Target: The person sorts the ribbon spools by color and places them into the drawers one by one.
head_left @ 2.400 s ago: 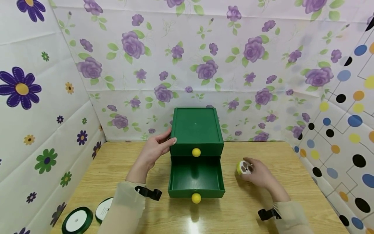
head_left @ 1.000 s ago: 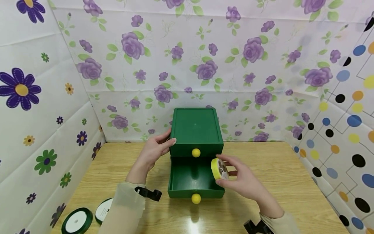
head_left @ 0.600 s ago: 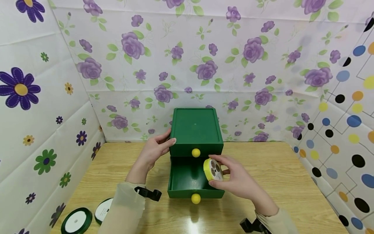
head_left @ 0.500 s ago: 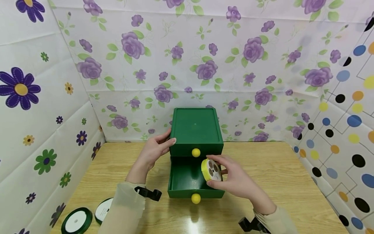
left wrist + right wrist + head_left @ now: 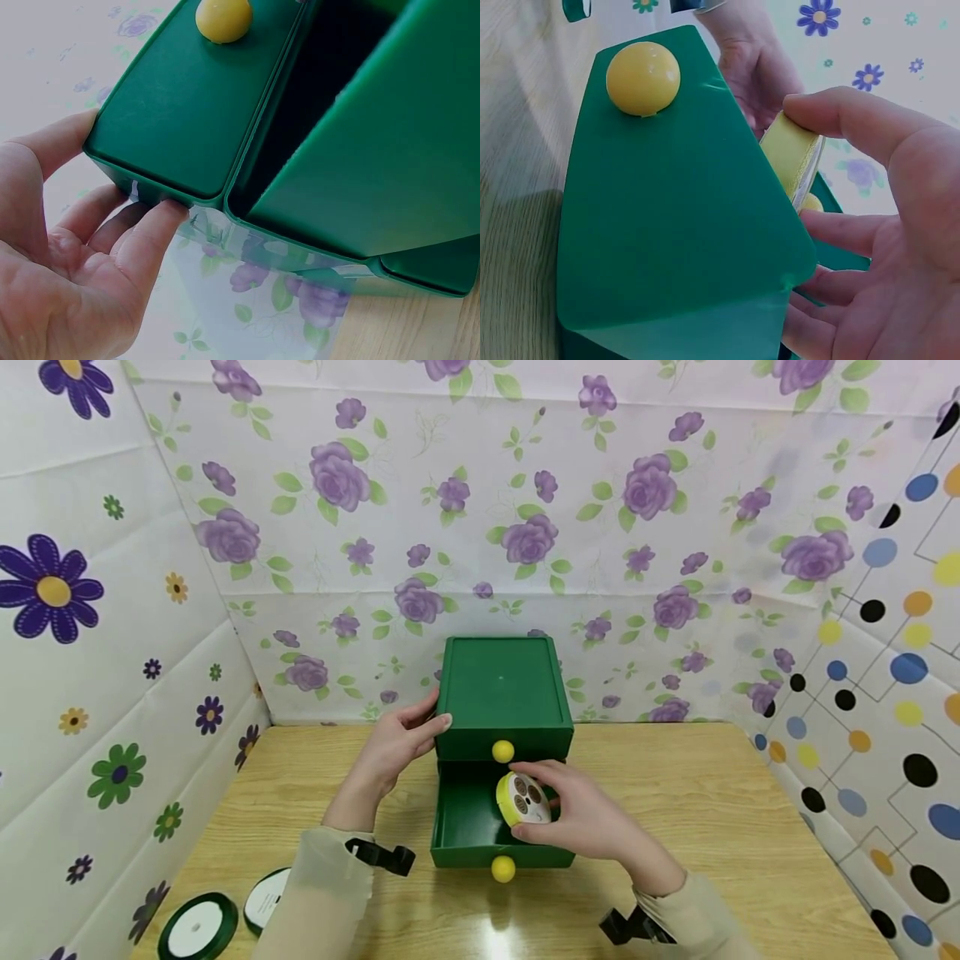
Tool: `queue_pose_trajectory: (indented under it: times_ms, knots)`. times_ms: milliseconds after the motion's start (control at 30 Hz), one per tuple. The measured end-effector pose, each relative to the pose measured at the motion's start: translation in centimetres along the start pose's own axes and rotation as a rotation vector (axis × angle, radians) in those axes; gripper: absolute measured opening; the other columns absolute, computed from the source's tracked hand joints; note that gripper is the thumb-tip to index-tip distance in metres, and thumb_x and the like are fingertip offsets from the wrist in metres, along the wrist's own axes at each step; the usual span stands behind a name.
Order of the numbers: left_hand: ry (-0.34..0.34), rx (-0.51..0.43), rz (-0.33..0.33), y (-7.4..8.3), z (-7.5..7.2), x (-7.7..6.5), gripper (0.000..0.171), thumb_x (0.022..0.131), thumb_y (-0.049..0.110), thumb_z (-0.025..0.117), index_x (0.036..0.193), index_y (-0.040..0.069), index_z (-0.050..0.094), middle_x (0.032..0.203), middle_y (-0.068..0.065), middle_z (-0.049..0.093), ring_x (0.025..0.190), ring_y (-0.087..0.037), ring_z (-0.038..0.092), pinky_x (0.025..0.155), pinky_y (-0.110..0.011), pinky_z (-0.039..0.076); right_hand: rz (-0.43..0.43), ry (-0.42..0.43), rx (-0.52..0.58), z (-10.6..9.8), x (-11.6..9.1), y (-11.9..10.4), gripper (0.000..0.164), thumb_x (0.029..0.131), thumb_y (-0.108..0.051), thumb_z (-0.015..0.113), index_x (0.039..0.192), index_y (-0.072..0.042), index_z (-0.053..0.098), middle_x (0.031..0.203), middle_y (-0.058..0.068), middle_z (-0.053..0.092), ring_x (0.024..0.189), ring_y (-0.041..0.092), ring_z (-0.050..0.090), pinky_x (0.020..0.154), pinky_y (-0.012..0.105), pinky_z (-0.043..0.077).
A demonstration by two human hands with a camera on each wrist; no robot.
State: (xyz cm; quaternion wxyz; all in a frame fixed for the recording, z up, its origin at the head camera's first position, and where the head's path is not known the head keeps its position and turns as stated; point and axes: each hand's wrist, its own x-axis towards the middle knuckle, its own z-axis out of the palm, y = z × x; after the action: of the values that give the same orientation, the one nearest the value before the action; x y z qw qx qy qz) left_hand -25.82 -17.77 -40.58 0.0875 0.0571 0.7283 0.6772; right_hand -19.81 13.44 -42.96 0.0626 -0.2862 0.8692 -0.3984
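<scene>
A green drawer unit [image 5: 501, 683] stands on the table, its lower drawer [image 5: 463, 857] pulled out. My left hand [image 5: 390, 745] holds the unit's left side near the front; in the left wrist view, the thumb and fingers [image 5: 154, 240] grip the upper section's corner. Between the thumb and fingers of my right hand [image 5: 581, 810] is a yellow ribbon roll [image 5: 525, 800] with a white label and brown circles. It is tilted over the lower drawer; whether it touches the bottom I cannot tell. In the right wrist view the drawer front partly hides the yellow ribbon roll [image 5: 787, 154].
Two dark green ribbon rolls lie at the front left of the wooden table [image 5: 660, 752]: one whole roll [image 5: 197, 928] and another roll [image 5: 262, 900] partly behind the left sleeve. Yellow knobs stick out from both drawers. A flowered cloth wall [image 5: 480, 527] rises behind.
My right hand has carried the yellow ribbon roll leftward from the table's right side to over the pulled-out drawer. The left hand and the drawer unit stay in place.
</scene>
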Motion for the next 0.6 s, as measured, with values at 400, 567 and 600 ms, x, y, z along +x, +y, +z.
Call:
queue_pose_trajectory:
  times_ms: [400,567,600]
  knots:
    - [0.001,0.000,-0.001,0.2,0.1,-0.1,0.073,0.104,0.034,0.075,0.166,0.020,0.040,0.171,-0.007,0.036,0.153,-0.029,0.040,0.119,-0.050,0.042,0.008,-0.068,-0.106,1.0,1.9,-0.1,0.075,0.090,-0.044,0.087,0.154,-0.017,0.060,0.145,0.010,0.060,0.109,0.019,0.061,0.082,0.038,0.055]
    - [-0.001,-0.006,0.003,0.1,0.1,-0.1,0.073,0.104,0.034,0.076,0.166,0.020,0.040,0.171,-0.007,0.036,0.154,-0.028,0.040,0.119,-0.051,0.042,-0.004,-0.113,-0.134,1.2,2.7,-0.2,0.073,0.089,-0.040,0.088,0.153,-0.017,0.062,0.147,0.011,0.060,0.125,0.026,0.061,0.092,0.044,0.055]
    - [-0.002,-0.007,0.004,0.1,0.1,-0.1,0.073,0.104,0.033,0.076,0.166,0.020,0.040,0.171,-0.007,0.036,0.154,-0.028,0.040,0.119,-0.051,0.042,-0.003,-0.120,-0.139,1.3,2.9,-0.2,0.072,0.089,-0.040,0.088,0.153,-0.018,0.062,0.148,0.011,0.059,0.125,0.027,0.061,0.093,0.045,0.056]
